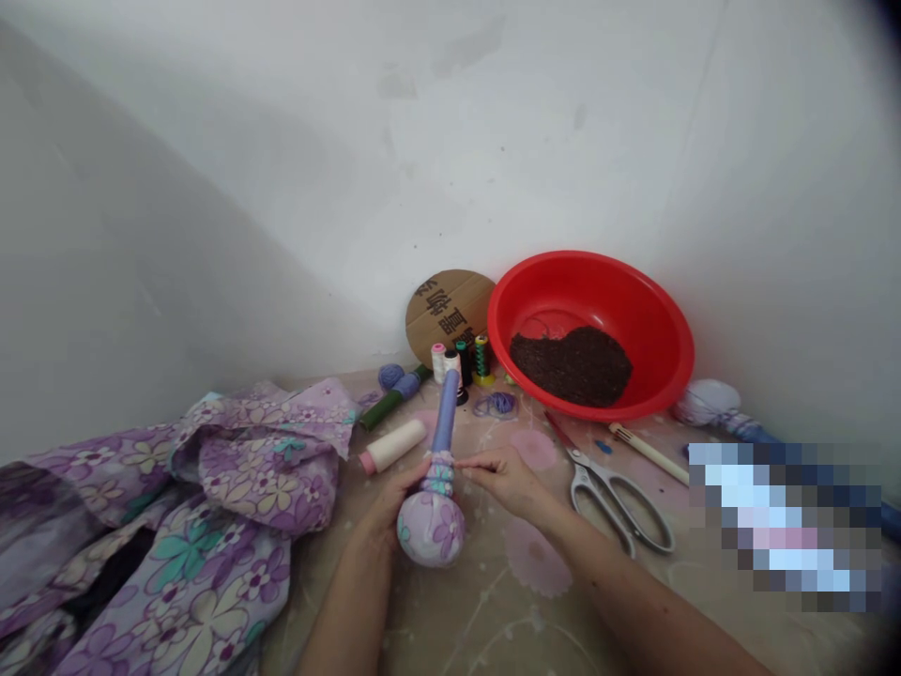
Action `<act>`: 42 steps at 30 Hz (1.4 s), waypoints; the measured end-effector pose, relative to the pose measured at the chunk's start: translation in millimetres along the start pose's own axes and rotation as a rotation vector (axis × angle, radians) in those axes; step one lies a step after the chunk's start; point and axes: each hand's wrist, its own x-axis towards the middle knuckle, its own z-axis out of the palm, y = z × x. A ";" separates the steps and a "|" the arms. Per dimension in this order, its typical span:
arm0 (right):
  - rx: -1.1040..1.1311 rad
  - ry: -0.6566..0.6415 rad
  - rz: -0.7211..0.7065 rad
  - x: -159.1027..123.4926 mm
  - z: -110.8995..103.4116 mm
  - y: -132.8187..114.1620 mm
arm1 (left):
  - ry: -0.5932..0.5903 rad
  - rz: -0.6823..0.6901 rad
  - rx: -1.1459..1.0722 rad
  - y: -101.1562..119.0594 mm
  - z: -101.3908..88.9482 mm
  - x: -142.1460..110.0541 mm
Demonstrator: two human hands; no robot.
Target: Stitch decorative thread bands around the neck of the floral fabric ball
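Observation:
In front of me is a stick with a ball head point(432, 530), the ball wrapped in lilac floral cloth and pointing toward me. Its purple handle point(445, 413) points away, and the gathered cloth is bound around the neck. My left hand point(387, 507) is closed around the neck and ball from the left, its fingers partly hidden behind them. From the right, my right hand point(503, 477) reaches the bound neck with fingertips together; any thread in them is too fine to make out. Close by lies a white thread spool point(394, 445) with a pink end.
Floral cloth point(267, 479) is heaped at left. A red basin point(676, 361) with dark grains point(573, 364) stands at back right, near scissors point(616, 502) and a pale stick point(648, 453). Several upright thread spools point(481, 361) stand before a cardboard disc point(440, 305). Another ball-headed stick point(710, 402) lies at right.

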 end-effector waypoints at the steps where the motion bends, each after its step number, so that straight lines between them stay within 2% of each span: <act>1: 0.001 0.002 0.008 0.0 -0.1 0.2 | 0.010 0.005 0.021 0.0 0.5 -0.6; 5: 0.001 -0.013 0.029 0.1 -1.2 -1.1 | 0.050 0.013 0.094 0.3 1.7 -1.2; 13: 0.062 -0.084 0.002 1.1 -9.7 -1.0 | 0.051 -0.013 0.033 0.8 -2.3 3.5; 25: -0.045 -0.048 -0.013 1.5 -4.2 2.7 | 0.090 -0.011 0.078 1.4 1.8 -0.2; 36: -0.067 -0.045 0.002 -0.5 -2.6 2.0 | 0.044 -0.006 0.083 -2.2 -6.4 5.1; 42: -0.070 -0.038 0.010 -0.1 -1.0 1.0 | 0.074 -0.016 0.128 0.9 -1.3 2.4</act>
